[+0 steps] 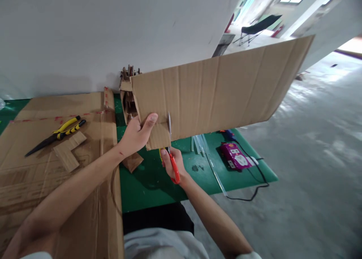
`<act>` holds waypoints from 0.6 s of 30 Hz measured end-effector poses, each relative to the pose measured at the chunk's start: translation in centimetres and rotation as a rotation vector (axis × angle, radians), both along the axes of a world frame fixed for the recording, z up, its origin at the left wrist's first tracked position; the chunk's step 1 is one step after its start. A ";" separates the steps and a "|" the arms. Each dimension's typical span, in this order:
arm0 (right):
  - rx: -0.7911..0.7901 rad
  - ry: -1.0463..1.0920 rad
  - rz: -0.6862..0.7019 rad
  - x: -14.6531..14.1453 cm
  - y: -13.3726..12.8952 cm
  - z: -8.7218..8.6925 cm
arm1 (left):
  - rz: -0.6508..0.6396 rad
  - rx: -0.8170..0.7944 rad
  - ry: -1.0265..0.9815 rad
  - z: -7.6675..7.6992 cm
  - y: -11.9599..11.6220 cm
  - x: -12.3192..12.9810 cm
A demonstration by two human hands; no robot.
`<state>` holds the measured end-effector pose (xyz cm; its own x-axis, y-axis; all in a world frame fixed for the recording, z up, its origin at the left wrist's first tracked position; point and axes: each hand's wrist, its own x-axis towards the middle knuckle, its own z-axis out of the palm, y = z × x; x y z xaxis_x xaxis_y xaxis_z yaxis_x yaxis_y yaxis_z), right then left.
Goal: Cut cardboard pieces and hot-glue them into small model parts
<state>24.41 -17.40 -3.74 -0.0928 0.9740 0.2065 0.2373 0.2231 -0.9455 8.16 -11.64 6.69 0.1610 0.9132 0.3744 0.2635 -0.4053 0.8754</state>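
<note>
My left hand (138,134) grips a large cardboard sheet (217,93) near its lower left corner, thumb on the near face and fingers hidden behind. The sheet is raised above the table and stretches far to the right. My right hand (174,163) is closed round the red and yellow handles of a pair of scissors (175,171). The scissors point upward, with a blade in front of the sheet at its lower edge, just right of my left thumb. A short cut line runs sideways from the blade toward that thumb.
Long-nose pliers (56,136) and an L-shaped cardboard piece (69,151) lie on flattened cardboard (85,198) at left. A cardboard structure (128,97) stands by the wall. Clear glue sticks (200,144), a purple power strip (236,156) and its cord occupy the green table's (152,193) right side.
</note>
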 end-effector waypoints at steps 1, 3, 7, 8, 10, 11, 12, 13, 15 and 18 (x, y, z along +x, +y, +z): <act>0.002 -0.004 -0.005 0.0 0.0 0.0 | 0.007 -0.010 -0.002 0.0 0.0 0.0; 0.008 -0.015 -0.018 0.0 0.0 0.2 | 0.016 -0.037 -0.004 0.0 -0.1 0.0; 0.020 -0.031 -0.044 -0.1 0.1 0.3 | 0.039 -0.089 -0.008 0.2 -0.3 0.1; 0.022 -0.031 -0.047 -0.1 0.2 0.3 | 0.047 -0.109 -0.014 0.2 -0.4 0.2; 0.024 -0.029 -0.055 -0.1 0.2 0.2 | 0.042 -0.157 -0.042 0.2 -0.4 0.3; 0.023 -0.025 -0.058 -0.1 0.2 0.1 | 0.024 -0.178 -0.066 0.2 -0.4 0.4; 0.020 -0.019 -0.059 -0.1 0.2 0.0 | -0.006 -0.198 -0.094 0.2 -0.4 0.4; 0.017 -0.012 -0.058 -0.1 0.2 0.0 | -0.045 -0.213 -0.120 0.2 -0.3 0.4; 0.007 0.001 -0.048 -0.1 0.2 -0.1 | -0.119 -0.230 -0.148 0.2 -0.1 0.3; -0.039 0.044 0.010 -0.1 0.0 -0.1 | -0.162 -0.222 -0.118 0.3 0.3 -0.2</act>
<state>24.31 -17.37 -3.81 -0.0944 0.9804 0.1729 0.1933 0.1884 -0.9629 7.96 -11.29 6.99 0.2787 0.9408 0.1928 0.1018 -0.2286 0.9682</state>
